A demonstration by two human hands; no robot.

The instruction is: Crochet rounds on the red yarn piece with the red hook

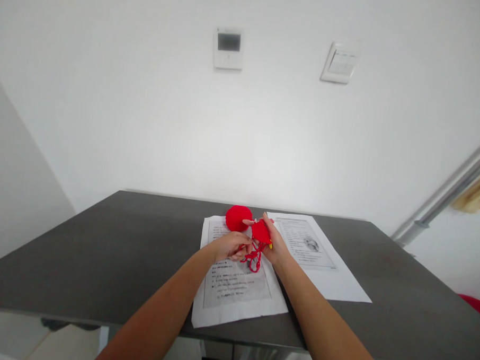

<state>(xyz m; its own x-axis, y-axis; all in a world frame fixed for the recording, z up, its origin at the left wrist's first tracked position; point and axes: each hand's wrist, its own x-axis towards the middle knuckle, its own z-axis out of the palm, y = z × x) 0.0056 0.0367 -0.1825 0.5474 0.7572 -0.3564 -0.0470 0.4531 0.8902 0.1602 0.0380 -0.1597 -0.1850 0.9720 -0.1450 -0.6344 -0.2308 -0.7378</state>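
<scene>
A small piece of red knitted or crocheted work (260,232) is held up over the printed sheets by my right hand (277,244), whose fingers are closed round its right edge. My left hand (233,245) is pinched at the lower left of the piece, on the loose red yarn (254,261) that hangs there in loops. A small yellow tip (270,245) shows by my right palm; what it belongs to is hidden. Just behind my hands, a ball of red yarn (238,217) rests at the top of the left sheet.
One printed sheet (238,302) lies under my hands, and another sheet (327,282) lies to the right on the dark table (141,250). The white wall behind carries a panel (228,57) and a light switch (340,62). A grey pole (441,205) slants at right.
</scene>
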